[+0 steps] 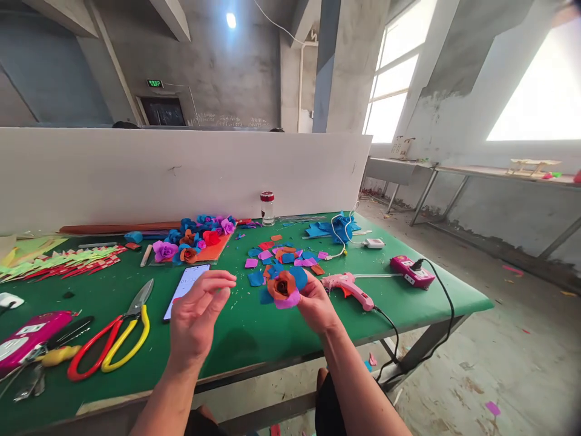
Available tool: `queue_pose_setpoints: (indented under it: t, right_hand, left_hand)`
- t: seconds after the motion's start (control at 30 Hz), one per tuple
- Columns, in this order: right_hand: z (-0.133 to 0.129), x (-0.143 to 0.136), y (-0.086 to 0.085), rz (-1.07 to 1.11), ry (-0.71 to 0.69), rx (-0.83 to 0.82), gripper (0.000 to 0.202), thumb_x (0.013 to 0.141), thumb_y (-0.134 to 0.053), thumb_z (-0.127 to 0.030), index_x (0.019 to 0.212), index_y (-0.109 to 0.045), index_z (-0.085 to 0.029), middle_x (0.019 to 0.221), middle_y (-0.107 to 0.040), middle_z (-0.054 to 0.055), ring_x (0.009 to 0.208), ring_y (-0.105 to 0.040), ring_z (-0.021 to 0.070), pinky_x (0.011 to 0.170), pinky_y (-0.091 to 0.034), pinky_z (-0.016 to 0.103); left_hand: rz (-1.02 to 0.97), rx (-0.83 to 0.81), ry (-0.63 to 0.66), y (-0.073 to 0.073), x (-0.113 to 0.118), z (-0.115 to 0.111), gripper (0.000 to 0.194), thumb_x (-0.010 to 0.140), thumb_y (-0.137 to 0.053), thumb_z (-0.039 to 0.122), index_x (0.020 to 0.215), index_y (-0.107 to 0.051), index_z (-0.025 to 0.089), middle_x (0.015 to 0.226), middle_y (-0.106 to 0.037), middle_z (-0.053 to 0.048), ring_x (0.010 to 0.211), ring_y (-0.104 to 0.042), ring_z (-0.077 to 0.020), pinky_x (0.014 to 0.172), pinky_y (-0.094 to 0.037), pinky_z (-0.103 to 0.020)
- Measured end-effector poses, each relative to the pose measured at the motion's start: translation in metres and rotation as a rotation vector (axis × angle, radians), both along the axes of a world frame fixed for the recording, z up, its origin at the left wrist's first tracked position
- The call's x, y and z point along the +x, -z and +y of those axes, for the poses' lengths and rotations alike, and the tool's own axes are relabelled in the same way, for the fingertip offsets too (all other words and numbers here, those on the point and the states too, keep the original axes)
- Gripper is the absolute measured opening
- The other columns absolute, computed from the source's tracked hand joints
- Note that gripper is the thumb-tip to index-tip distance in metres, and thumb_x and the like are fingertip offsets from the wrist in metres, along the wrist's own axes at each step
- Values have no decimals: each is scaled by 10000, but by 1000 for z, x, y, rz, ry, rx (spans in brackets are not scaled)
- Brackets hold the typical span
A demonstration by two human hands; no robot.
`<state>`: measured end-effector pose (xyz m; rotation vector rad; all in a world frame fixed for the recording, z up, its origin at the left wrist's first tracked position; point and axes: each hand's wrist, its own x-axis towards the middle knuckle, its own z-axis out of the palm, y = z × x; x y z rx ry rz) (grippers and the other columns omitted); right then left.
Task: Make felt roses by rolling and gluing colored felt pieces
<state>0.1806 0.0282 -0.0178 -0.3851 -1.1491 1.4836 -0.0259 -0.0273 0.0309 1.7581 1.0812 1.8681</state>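
Note:
My right hand pinches a paper flower by its right side. The flower has a brown rolled centre, with blue and purple petals around it. To its left is my left hand, fingers half curled and the thumb a little apart from them, with nothing visible between. Behind the flower, loose paper petals in blue, purple, orange and red lie scattered on the green tabletop. A pink glue gun lies just right of my right hand. Beyond my left hand rests a phone with its screen lit.
Finished paper flowers are heaped at the back. Red-and-yellow scissors lie at left, near a magenta power strip. Another power strip with cables sits at right. A red-lidded jar stands before the white board.

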Motion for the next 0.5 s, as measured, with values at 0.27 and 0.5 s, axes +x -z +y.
queue_pose_setpoints:
  t: [0.27,0.5]
  right_hand:
    - [0,-1,8,-84,113,45,301,619,-913,-360,801,-708,-234,790,-678,7,747,-612,183,749,-503,309]
    - [-1,-5,7,-35,142,86,251,626,-907,-341,760,-712,-256,793,-679,15,790,-636,212,867,-509,389]
  left_hand:
    - [-352,-534,460,2,36,-13,301,840,-679,488,858,-753,197,844,-686,-78,766,-573,-193,761,-496,-327]
    - [-340,-509,374,-1,49,-23,261,785,-736,446,696,-707,202,703,-628,-31,696,-524,-165,737,-460,-302]
